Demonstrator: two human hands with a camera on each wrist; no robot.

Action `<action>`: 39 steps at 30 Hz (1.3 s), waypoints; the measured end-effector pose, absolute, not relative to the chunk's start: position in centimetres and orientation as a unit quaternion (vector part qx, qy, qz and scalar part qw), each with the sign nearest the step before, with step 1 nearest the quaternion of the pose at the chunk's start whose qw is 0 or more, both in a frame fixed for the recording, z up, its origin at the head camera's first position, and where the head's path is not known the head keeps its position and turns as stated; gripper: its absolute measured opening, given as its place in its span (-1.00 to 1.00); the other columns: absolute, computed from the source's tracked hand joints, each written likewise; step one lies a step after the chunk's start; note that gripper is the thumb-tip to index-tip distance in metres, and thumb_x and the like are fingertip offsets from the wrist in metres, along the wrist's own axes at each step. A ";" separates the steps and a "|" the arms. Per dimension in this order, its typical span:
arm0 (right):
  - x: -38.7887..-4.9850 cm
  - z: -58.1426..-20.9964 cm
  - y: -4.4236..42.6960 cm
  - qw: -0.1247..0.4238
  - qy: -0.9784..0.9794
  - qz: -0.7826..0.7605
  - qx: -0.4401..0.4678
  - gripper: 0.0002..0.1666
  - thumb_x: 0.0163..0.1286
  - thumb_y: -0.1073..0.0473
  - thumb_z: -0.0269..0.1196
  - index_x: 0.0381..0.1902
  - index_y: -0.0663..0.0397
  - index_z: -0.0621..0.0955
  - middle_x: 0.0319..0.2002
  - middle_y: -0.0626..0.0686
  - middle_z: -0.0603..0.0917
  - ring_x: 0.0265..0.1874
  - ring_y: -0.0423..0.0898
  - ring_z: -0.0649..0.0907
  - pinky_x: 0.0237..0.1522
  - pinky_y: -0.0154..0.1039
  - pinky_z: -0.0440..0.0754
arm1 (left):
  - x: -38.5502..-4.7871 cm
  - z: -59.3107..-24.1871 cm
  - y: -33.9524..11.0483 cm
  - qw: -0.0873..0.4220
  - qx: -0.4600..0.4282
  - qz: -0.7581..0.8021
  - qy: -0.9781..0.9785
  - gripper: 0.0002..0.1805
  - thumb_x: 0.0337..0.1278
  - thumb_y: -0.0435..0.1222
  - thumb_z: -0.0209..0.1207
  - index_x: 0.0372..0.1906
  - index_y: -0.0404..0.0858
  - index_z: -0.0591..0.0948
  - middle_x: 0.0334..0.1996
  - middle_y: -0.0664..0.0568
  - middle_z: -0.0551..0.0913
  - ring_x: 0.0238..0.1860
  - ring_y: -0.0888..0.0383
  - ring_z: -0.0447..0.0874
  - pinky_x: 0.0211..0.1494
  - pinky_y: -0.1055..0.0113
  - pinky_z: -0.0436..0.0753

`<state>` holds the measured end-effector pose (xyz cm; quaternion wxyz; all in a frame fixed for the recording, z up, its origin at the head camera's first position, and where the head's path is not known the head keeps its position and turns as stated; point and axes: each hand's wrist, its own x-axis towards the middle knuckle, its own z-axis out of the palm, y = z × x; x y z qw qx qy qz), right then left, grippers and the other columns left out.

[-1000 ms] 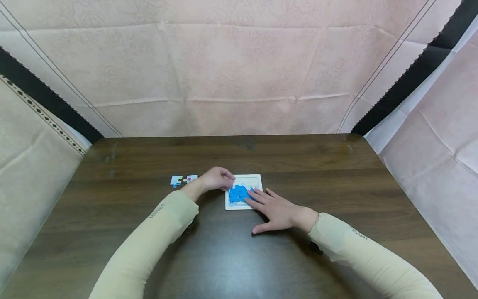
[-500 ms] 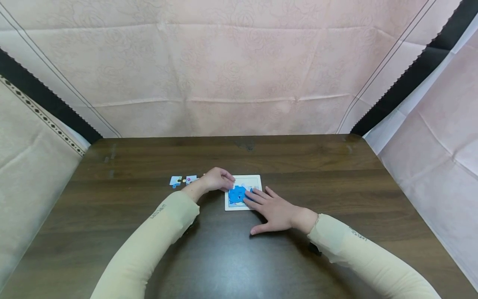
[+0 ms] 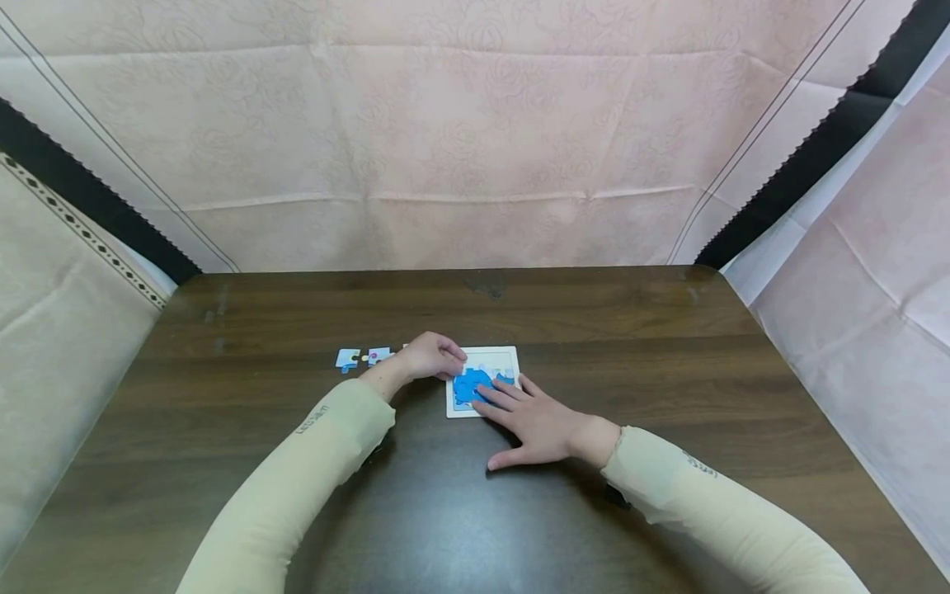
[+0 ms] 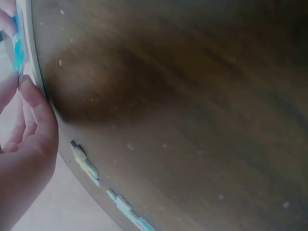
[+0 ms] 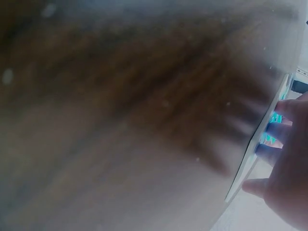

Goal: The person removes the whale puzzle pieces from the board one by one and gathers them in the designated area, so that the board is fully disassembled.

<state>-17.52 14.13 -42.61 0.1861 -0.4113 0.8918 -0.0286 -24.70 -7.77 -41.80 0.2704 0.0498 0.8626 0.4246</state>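
Observation:
A small white-framed jigsaw puzzle (image 3: 491,350) with a blue animal picture lies flat on the table. My left hand (image 3: 433,356) is at its upper left, fingers bent over the frame. In the left wrist view, thumb and index fingertips meet on a thin edge, seemingly pinching a puzzle piece, mostly hidden by the fingers. My right hand (image 3: 540,425) lies spread, palm down, its longer fingertips resting on the puzzle's lower part while the thumb points left over the table. The right wrist view shows those fingers (image 5: 276,131) over the board's edge.
Left of the puzzle lie loose pieces: a pale blue one (image 3: 346,359) and one with a pink mark (image 3: 379,355). A sliver of another shows behind my left wrist. The brown wooden table (image 3: 475,511) ends at a pale cloth backdrop (image 3: 475,165).
My right hand has slid slightly left and toward me, its fingertips now farther across the puzzle's lower part. The left hand stays nearly still at the upper left.

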 end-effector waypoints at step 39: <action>-17.6 -42.4 14.0 0.182 0.892 -0.013 -0.415 0.05 0.14 -0.53 0.02 0.46 -0.21 0.07 0.50 -0.07 -0.04 0.49 0.02 -0.07 0.43 0.22 -0.14 | -24.5 -40.6 -7.7 0.324 -0.030 0.447 0.834 -0.77 0.17 -0.31 0.18 -0.21 -0.43 0.63 -0.58 -0.01 0.57 -0.59 0.20 0.59 -0.34 0.47 0.65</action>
